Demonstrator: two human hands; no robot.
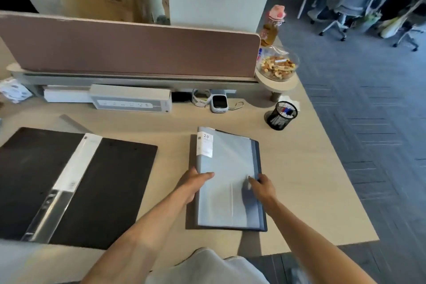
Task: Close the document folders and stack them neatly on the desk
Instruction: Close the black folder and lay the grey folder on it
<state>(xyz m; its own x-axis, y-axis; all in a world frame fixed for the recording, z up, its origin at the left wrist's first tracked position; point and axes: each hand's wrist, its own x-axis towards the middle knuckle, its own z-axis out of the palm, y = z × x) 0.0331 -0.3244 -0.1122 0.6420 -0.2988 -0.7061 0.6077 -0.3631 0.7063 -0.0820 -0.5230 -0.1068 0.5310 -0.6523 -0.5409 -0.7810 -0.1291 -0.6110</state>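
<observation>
A closed pale blue folder (227,168) with a "20" label lies flat on the desk (306,191), right of centre. My left hand (196,184) grips its left spine edge, thumb on the cover. My right hand (262,188) rests on the right edge of the cover, fingers bent against it. A black folder (115,191) lies open and flat on the left of the desk, with a white and clear spine strip down its middle.
A brown partition (129,48) runs along the back. Below it sit a white box (131,99), a small white device (219,104) and a black mesh pen cup (281,115). A bowl of nuts (277,65) stands back right. The desk's right edge slants toward the carpet.
</observation>
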